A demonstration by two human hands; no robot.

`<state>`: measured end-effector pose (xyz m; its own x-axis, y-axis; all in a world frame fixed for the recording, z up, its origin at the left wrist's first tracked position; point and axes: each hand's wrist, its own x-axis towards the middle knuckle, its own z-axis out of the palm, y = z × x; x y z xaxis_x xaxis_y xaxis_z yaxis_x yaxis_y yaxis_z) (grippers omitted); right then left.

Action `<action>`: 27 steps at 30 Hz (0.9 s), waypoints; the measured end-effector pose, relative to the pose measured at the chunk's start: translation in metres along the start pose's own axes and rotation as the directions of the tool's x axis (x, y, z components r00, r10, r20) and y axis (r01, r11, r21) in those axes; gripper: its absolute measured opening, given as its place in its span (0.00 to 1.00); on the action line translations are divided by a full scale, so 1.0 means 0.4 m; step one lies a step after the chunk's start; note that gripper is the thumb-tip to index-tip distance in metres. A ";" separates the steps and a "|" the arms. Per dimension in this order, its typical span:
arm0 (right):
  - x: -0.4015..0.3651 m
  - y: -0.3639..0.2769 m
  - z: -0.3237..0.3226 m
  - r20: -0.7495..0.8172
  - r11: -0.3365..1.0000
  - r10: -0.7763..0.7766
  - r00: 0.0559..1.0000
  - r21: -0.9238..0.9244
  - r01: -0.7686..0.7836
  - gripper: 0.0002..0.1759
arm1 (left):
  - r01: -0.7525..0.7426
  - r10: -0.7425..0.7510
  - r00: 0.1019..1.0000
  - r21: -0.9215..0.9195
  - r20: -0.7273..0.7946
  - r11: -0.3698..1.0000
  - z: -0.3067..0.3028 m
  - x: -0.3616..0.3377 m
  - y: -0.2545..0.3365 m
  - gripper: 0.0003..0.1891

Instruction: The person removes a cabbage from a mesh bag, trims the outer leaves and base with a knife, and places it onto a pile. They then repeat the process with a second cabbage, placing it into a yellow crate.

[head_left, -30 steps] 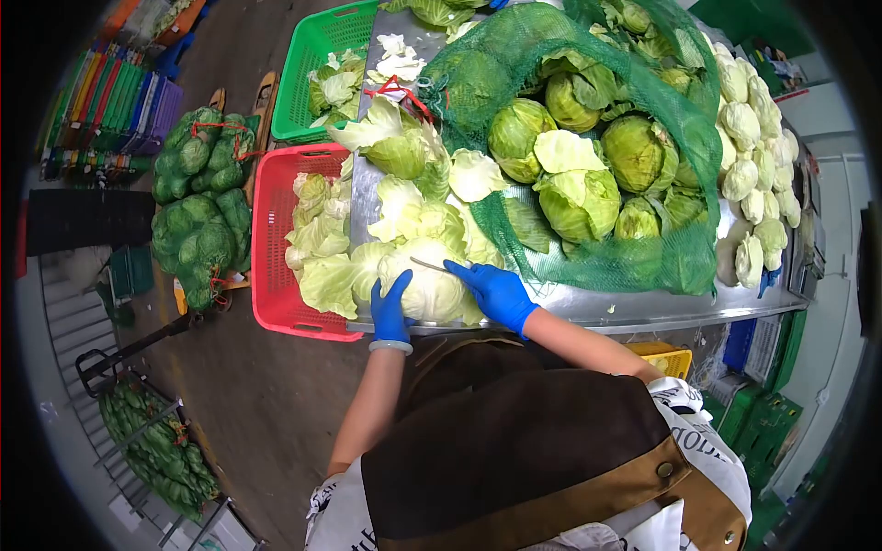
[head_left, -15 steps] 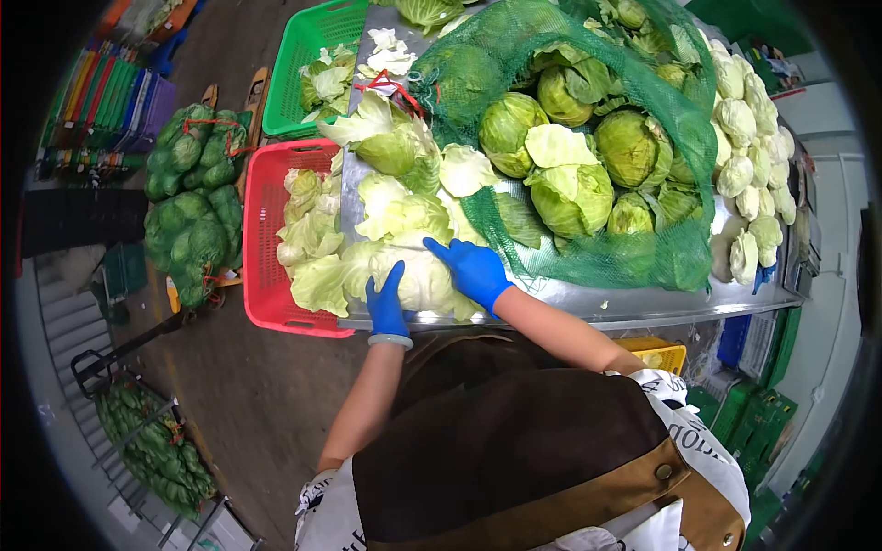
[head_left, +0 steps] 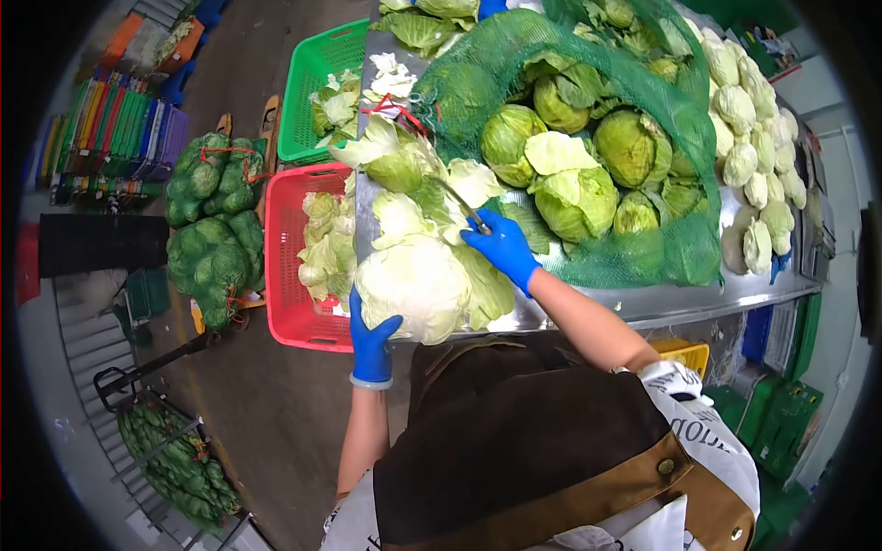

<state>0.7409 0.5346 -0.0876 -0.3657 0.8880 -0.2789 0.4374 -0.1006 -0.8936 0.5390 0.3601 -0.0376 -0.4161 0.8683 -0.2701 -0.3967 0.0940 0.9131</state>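
Note:
My left hand (head_left: 371, 343), in a blue glove, cups the lower left side of a pale cabbage (head_left: 413, 288) at the table's front edge. A thin-bladed knife (head_left: 456, 198) is gripped in my gloved right hand (head_left: 503, 246), its blade pointing up and left, away from me. Loose outer leaves (head_left: 489, 286) lie beside and behind the cabbage. Just right of the knife, a green net bag (head_left: 588, 268) lies open around several untrimmed cabbages (head_left: 571, 197).
A red basket (head_left: 277, 241) and a green basket (head_left: 292, 101) with leaves stand at the table's left. Peeled cabbages (head_left: 755, 156) are piled right on the metal table (head_left: 606, 308). Another person's blue glove (head_left: 492, 8) shows at the far edge. Bagged cabbages (head_left: 213, 253) sit on a pallet.
The cabbage now shows as a bare pale head, with leaves spread to its right. My left hand moved to its left side. My right hand moved slightly right and now visibly holds a knife.

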 end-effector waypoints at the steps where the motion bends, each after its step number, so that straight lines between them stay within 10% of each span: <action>1: -0.021 -0.072 -0.018 -0.029 0.987 -0.158 0.987 -0.025 0.158 0.21 | 0.012 -0.012 1.000 -0.011 -0.028 1.000 0.008 0.005 0.017 0.42; 6: -0.136 -0.180 -0.039 0.134 0.663 -0.639 0.757 -0.402 0.631 0.15 | 0.060 -0.060 0.985 0.000 -0.164 0.998 0.045 0.021 0.044 0.36; 27: -0.346 -0.084 -0.068 0.433 0.731 -0.239 0.869 -0.509 0.454 0.09 | 0.248 -0.253 0.932 -0.053 -0.260 0.967 0.063 -0.110 0.003 0.32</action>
<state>0.7990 0.4271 -0.0094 -0.7779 0.6016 -0.1812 0.5717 0.5580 -0.6015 0.5774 0.3342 -0.0169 -0.4998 0.6588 -0.5623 -0.5301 0.2807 0.8001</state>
